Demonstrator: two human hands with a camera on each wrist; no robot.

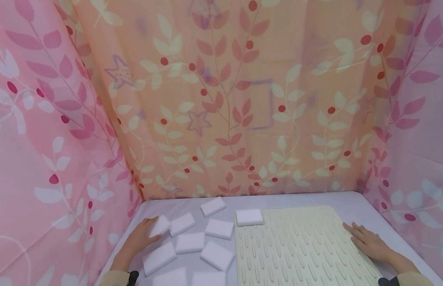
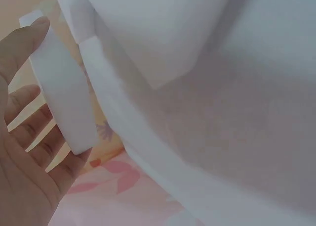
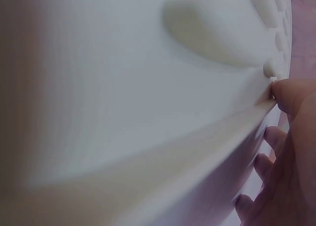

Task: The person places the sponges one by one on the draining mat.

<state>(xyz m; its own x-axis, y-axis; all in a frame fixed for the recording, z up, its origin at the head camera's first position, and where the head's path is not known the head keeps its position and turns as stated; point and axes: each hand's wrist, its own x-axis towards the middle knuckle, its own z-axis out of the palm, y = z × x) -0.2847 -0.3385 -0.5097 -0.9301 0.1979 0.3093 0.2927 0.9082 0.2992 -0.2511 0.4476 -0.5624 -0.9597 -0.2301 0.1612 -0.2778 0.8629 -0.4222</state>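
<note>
My left hand (image 1: 137, 238) is at the left side of the table, its thumb and fingers around the edges of a white sponge block (image 1: 160, 225). In the left wrist view this block (image 2: 64, 82) stands between the thumb and the spread fingers. My right hand (image 1: 369, 244) rests along the right edge of a cream mat (image 1: 296, 246) with raised oval ridges. The right wrist view has the thumb at the mat's edge (image 3: 197, 142) and the other fingers beside it. Another white block (image 1: 249, 217) lies flat on the mat's far left corner.
Several more white blocks, among them one at the back (image 1: 213, 206) and one near the mat (image 1: 217, 256), lie scattered between my left hand and the mat. A white cloth (image 1: 300, 198) covers the table. Patterned curtains (image 1: 225, 99) hang behind and on both sides.
</note>
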